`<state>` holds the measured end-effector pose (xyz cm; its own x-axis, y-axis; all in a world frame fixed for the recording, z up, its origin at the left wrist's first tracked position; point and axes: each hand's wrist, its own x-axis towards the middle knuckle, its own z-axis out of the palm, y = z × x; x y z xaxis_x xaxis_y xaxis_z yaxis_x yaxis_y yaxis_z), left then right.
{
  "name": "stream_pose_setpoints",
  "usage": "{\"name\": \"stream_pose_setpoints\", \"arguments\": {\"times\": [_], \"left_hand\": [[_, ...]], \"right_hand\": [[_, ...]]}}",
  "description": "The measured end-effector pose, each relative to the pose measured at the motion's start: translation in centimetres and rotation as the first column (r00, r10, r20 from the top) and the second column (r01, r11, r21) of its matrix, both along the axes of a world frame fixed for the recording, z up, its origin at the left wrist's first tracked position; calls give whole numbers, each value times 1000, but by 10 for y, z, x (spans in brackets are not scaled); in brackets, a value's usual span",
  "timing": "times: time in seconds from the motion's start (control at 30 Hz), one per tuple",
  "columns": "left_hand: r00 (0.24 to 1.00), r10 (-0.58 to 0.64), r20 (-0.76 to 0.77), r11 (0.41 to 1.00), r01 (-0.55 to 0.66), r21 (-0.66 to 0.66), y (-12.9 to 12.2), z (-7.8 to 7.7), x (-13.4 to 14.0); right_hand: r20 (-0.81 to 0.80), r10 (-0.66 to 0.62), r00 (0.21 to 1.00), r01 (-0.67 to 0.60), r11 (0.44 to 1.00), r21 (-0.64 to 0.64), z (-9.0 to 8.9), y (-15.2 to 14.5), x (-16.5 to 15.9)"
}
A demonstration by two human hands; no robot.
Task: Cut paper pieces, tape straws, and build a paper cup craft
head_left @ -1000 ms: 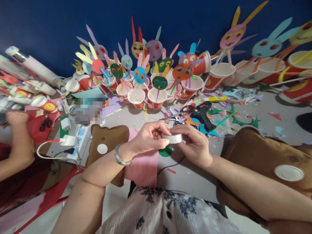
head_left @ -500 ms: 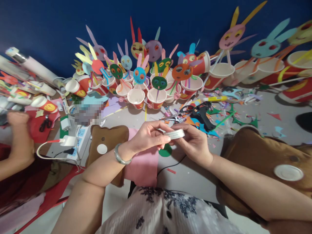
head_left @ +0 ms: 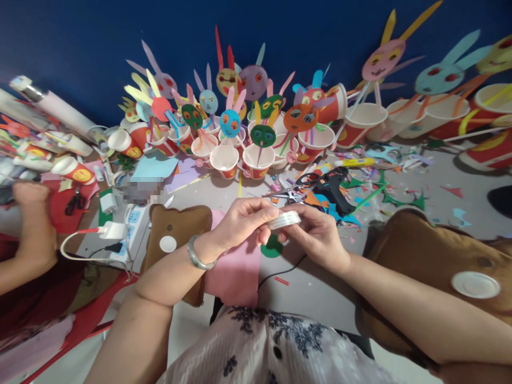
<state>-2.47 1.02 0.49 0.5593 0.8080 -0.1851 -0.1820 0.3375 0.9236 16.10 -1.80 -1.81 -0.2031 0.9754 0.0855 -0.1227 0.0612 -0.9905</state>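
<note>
One small white roll [head_left: 288, 218], perhaps tape, sits pinched between left hand [head_left: 242, 223] and right hand [head_left: 321, 236] — head view — raised over the table [head_left: 316, 298], apparently so that each hand steadies one side; scissors [head_left: 289, 193] lie beyond, presumably for easy reach.

Soft indoor light on the grey table [head_left: 312, 290]; edges stretch wide.
The blue wall [head_left: 280, 16] falls dark, shadow hugs the large brown cushion [head_left: 420, 250], the co-worker's arm [head_left: 34, 234] looks smeared, and print on the small white item [head_left: 288, 219] blurs past reading.
</note>
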Motion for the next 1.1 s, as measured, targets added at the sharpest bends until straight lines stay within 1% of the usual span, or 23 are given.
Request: {"name": "stream_pose_setpoints", "arguments": {"times": [0.17, 0.27, 0.4, 0.53, 0.6, 0.77, 1.1], "left_hand": [[999, -18, 40, 999, 20, -29, 0, -1, 0], [999, -23, 40, 999, 24, -22, -1, -1, -1], [1000, -6, 10, 1000, 6, -2, -2, -1, -1], [1000, 25, -17, 1000, -25, 14, -3, -3, -1], [1000, 24, -16, 1000, -24, 11, -3, -2, 0], [1000, 20, 3, 999, -19, -27, -3, 1, 1], [997, 18, 69, 998, -15, -55, -3, 1, 1]], "right_hand": [[-34, -24, 999, 23, 1000, -7, -1, 1, -1], [-29, -30, 999, 30, 1000, 1, -3, 1, -1], [-15, -18, 1000, 19, 997, 78, -7, 0, 0], [73, -62, 995, 48, 983, 178, -7, 0, 0], [96, -77, 992, 59, 983, 176, -7, 0, 0], [92, -71, 993, 55, 985, 165, -6, -1, 2], [154, -133, 979, 88, 960, 267, -3, 2, 2]]}}
